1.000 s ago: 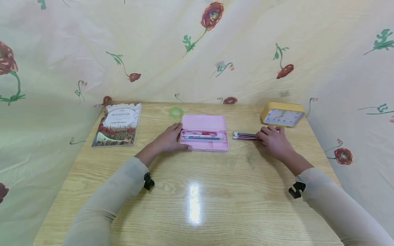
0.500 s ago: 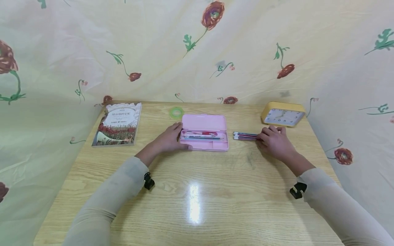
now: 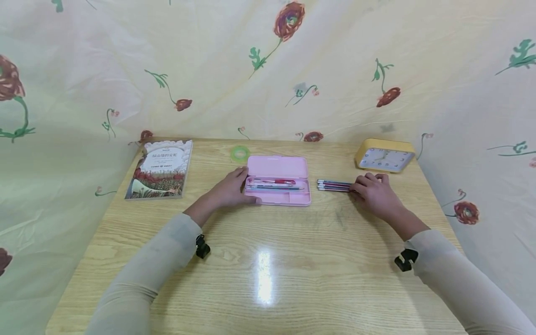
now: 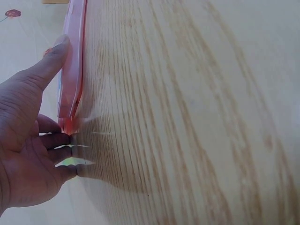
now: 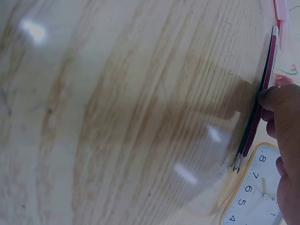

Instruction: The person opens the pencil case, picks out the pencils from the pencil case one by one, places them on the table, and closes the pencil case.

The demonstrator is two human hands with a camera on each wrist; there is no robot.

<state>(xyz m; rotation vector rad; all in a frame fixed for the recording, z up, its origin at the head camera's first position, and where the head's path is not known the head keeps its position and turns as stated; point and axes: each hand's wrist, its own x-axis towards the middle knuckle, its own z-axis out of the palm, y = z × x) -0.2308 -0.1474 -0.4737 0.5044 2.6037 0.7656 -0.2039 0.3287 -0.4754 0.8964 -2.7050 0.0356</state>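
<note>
In the head view, a pink pencil case (image 3: 277, 167) lies with its lid raised on the table's middle. My left hand (image 3: 229, 188) holds its left end, thumb at the front side and fingers around toward the back. A red pen (image 3: 285, 182), a white pen and a pencil (image 3: 278, 188) lie in its long compartment; the small front compartments show bare pink. To its right, my right hand (image 3: 376, 197) pinches a small bundle of pencils (image 3: 332, 185). In the right wrist view, the pencils (image 5: 270, 63) have their sharpened tips toward the clock, and the thumb presses across them.
A yellow alarm clock (image 3: 386, 157) stands just behind my right hand. A roll of green tape (image 3: 240, 153) lies behind the case's left corner. At the left is a book (image 3: 160, 170). Flowered cloth (image 3: 234, 107) rises behind the wooden table (image 3: 293, 279).
My right hand has shifted very slightly to the right along the pencils. The left hand and the pencil case look unmoved.
</note>
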